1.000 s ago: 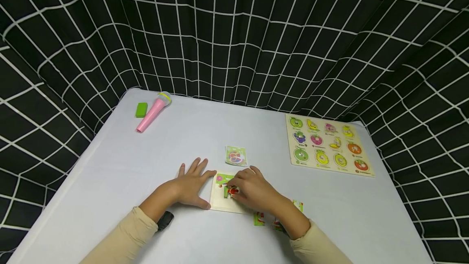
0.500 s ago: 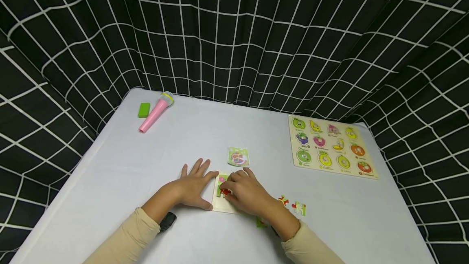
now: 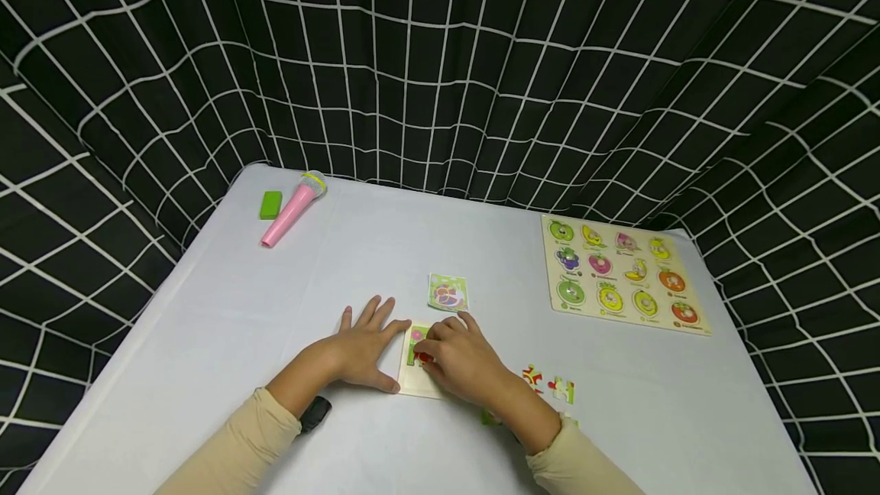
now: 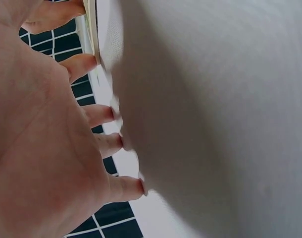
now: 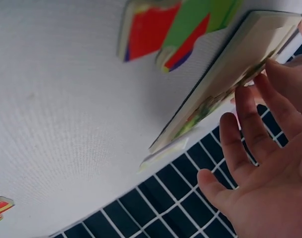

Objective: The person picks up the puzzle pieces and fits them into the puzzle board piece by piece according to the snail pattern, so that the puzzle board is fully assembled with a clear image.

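Note:
My left hand (image 3: pixel 360 355) lies with fingers spread on the table, thumb and forefinger against the left edge of a small wooden puzzle board (image 3: pixel 416 386). In the left wrist view its fingertips (image 4: pixel 122 188) press the cloth. My right hand (image 3: pixel 466 361) is over the board's right part, thumb and fingers pinching a red-and-green puzzle piece (image 3: pixel 423 357) at the upper left of the board. A green piece with a pink flower (image 3: pixel 417 334) shows just above it. The right hand hides much of the board. In the right wrist view the other fingers stand away from the board.
Loose puzzle pieces (image 3: pixel 561 389) lie right of the board, some partly under my right forearm. A picture card (image 3: pixel 448 293) lies beyond the board. Farther off are a fruit peg board (image 3: pixel 626 273), a pink toy microphone (image 3: pixel 292 212) and a green block (image 3: pixel 271 205). A gridded black curtain surrounds the table.
My right hand has shifted left over the board with the red-and-green piece, which has turned and now sits nearer the board's left edge. The left hand stays in place.

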